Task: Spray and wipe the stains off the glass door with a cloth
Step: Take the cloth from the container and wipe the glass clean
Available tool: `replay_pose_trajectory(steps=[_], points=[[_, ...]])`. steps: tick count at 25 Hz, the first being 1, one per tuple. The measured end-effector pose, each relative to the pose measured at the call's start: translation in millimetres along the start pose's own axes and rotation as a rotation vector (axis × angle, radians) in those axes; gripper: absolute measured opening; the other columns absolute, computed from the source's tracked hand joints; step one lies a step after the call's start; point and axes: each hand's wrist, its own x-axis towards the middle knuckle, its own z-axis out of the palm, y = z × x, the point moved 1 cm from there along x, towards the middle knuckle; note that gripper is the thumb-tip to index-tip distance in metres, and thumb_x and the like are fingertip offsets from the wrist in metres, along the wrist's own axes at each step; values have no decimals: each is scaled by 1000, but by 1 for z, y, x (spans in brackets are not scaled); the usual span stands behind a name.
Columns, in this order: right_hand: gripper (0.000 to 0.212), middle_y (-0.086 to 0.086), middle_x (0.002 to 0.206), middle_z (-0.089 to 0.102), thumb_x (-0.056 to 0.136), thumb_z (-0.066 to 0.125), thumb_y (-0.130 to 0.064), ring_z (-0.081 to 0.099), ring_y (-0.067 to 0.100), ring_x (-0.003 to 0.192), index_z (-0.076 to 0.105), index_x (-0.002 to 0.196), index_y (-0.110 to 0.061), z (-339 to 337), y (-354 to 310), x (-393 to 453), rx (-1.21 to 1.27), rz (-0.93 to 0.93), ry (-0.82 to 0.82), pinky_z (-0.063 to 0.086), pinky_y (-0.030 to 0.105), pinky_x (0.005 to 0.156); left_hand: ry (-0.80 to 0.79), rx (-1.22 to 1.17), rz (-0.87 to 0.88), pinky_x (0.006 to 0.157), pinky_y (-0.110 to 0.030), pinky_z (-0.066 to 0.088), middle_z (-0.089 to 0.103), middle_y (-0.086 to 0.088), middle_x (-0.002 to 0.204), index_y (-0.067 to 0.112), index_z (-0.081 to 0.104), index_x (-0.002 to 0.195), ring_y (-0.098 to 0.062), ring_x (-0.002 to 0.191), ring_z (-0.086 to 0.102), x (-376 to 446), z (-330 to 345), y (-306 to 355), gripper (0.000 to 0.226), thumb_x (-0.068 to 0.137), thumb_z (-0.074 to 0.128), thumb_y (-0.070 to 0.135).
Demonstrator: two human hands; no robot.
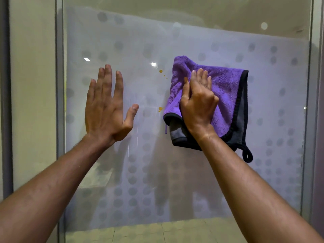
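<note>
Purple cloth (pixel 226 95) pressed flat on the glass door (pixel 175 41) by the right hand (pixel 198 104). Wiping step in hand; no spray bottle in view.

Stains: orange spots (pixel 160 71) just left of the cloth's top edge, another pair (pixel 160 108) touching or just beside its lower left edge. Both sit between the hands. Thin drip lines run down the glass below, so the door looks already wetted — my guess.

Right hand: palm and fingers on the cloth, slightly curled, thumb bunching the left fold. Pinning it, not gripping tight.

Left hand (pixel 107 106): spread wide, empty, at the glass. Touching or just off it, cannot tell.

Next move likely calls for sliding the cloth left across both spots, keeping pressure on.
</note>
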Motion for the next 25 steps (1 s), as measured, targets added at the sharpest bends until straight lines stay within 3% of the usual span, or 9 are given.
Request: replay_pose_trajectory(steps=[3,7,11,15,19,25], points=[[28,26,119,65,90,62,-12,61,36,115,70,111,4,6,-11,8,28,-1,-8,48,45,99,-8,17,-2,124,-45,4,3,-19,164,7,8,156,-31,153,0,1,-1,2,87,89,32,56],[28,26,119,65,90,63,-8,61,35,116,69,113,5,8,-21,4,84,-149,-43,49,47,100,-7,21,-6,123,-44,3,1,-19,164,8,7,156,-30,153,-1,1,1,1,87,89,31,58],[28,25,121,65,93,56,-5,61,35,116,67,117,6,-4,-5,-15,65,-251,-57,51,47,98,-7,28,-9,123,-43,3,1,-17,164,9,7,157,-29,153,-1,1,1,-1,86,90,31,59],[32,23,122,65,93,51,-8,60,33,117,67,117,4,-12,19,-13,17,-101,-11,47,46,103,-18,5,-9,123,-44,4,2,-18,164,8,8,156,-30,153,0,-1,-1,0,86,90,31,57],[26,23,118,66,91,57,-10,61,37,114,72,110,1,4,-6,14,113,26,2,49,47,98,-16,20,-14,123,-44,3,1,-18,164,8,7,156,-30,153,-1,0,-1,2,87,89,30,57],[19,26,112,68,87,68,1,66,38,107,71,105,7,9,-42,-9,183,-248,-41,53,49,94,-20,18,-8,124,-43,2,1,-19,164,8,7,156,-30,153,-1,1,-1,2,87,89,32,58]])
